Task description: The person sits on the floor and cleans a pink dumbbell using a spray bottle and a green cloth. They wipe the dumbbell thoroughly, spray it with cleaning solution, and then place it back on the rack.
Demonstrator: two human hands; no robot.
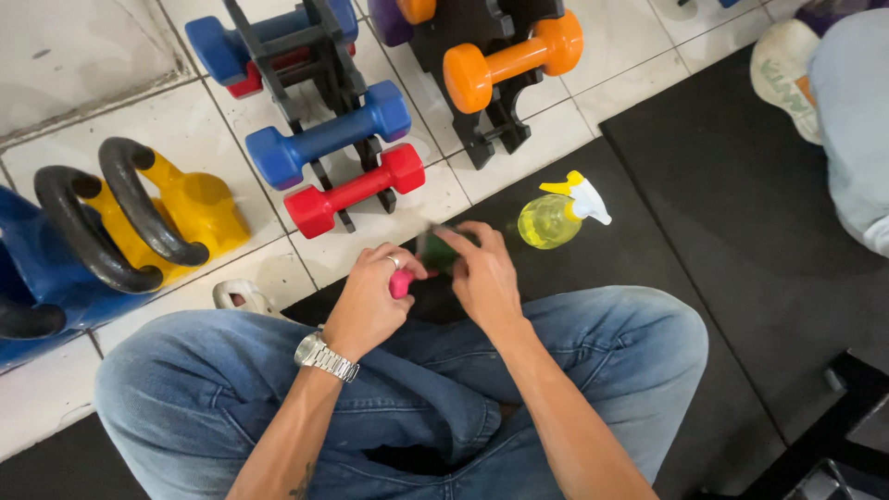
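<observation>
Black rubber mat (722, 213) covers the right side of the floor, white tiles (102, 120) the left. Person sits cross-legged on the mat edge in blue jeans (213, 389), so both hands meet over the lap gap, close to the body.

Kettlebells stand on the tile at far left: a blue one (37, 268) and a yellow one (194, 208), black handles up. Two black racks (324, 65) hold dumbbells in tiers: blue (329, 134), red (356, 190), orange (514, 60). Racked, presumably to stop them rolling.

Another person's shoe and trouser leg (833, 93) show at top right, well apart.

Yellow spray bottle (556, 218) lies on its side on the mat, just beside the right hand, within reach.

Left hand (370, 301), watch on the wrist, is curled tight around a small pink item (401, 283); only its end shows, probably a dumbbell head. Right hand (482, 273) is partly closed, fingers pressing something dark green (443, 255) against it. Motion blur there; cannot tell if that's a cloth.
</observation>
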